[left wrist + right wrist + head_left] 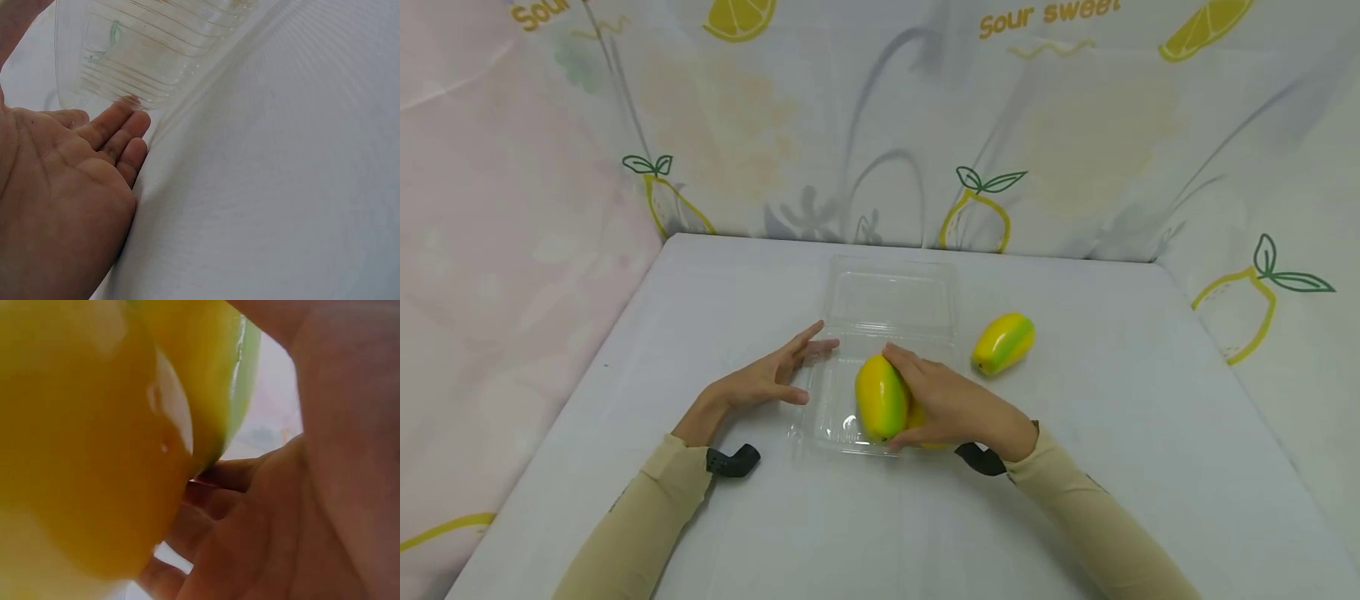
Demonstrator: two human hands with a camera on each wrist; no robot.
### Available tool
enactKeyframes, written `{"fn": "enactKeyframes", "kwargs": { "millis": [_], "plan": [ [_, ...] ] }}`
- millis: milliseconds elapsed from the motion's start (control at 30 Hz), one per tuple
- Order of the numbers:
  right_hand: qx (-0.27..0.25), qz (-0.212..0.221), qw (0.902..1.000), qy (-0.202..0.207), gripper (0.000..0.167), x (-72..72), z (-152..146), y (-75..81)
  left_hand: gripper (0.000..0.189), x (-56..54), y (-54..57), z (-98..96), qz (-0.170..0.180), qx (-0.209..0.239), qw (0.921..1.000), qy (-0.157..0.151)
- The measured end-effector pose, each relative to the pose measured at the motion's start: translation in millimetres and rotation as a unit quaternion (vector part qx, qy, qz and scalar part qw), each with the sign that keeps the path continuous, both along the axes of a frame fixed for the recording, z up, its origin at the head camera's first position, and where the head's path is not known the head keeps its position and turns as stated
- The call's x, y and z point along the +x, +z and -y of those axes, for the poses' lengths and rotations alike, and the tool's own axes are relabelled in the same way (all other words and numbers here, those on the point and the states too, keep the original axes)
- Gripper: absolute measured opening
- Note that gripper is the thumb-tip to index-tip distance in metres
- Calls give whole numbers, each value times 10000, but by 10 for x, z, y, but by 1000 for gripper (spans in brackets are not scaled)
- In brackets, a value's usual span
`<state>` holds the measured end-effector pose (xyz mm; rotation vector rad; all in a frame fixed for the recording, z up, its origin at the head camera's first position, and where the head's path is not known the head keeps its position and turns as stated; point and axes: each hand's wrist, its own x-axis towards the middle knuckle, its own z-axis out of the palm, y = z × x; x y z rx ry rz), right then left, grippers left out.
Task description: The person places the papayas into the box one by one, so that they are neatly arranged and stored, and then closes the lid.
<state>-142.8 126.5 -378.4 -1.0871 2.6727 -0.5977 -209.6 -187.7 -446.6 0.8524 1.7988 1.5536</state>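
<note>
A yellow, green-striped fruit [880, 398] lies within the grasp of the right hand [951, 404], which is partly closed about it: the fingertips meet its far end and the thumb reaches round to its near end. The gap between thumb and fingers is moderately wide, filled by the fruit's length. Beneath the palm of the same hand lies a second yellow fruit [931, 421], mostly covered from above; in the right wrist view it bulks large between the palm and the held fruit. Below the right hand and its load is a clear plastic container [835, 408], its hinged lid [891, 293] folded back flat beyond the fingertips. Along the container's left edge is the left hand [775, 375], widely spread and holding nothing, with thumb and fingers apart and the palm turned toward the container; its fingertips overlap the edge in view, and whether they touch the wall cannot be told. A third fruit [1003, 343], also yellow with a green stripe, rests beyond and to the right of the right hand, on the white table [760, 533]. Behind each hand, at the wrist, a black device [733, 461] projects from a beige sleeve [632, 521]. Far beyond both hands hangs a lemon-patterned backdrop [820, 108].
</note>
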Motion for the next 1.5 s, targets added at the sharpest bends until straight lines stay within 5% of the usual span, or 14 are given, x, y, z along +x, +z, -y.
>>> {"fn": "enactKeyframes", "kwargs": {
  "millis": [1133,1500],
  "plan": [
    [288,276,9991,125,105,19,38,-49,107,0,9,12,-242,-138,9996,29],
    [600,-330,9974,-213,101,59,126,-116,105,-12,-15,1,-212,-135,9997,39]
  ]
}}
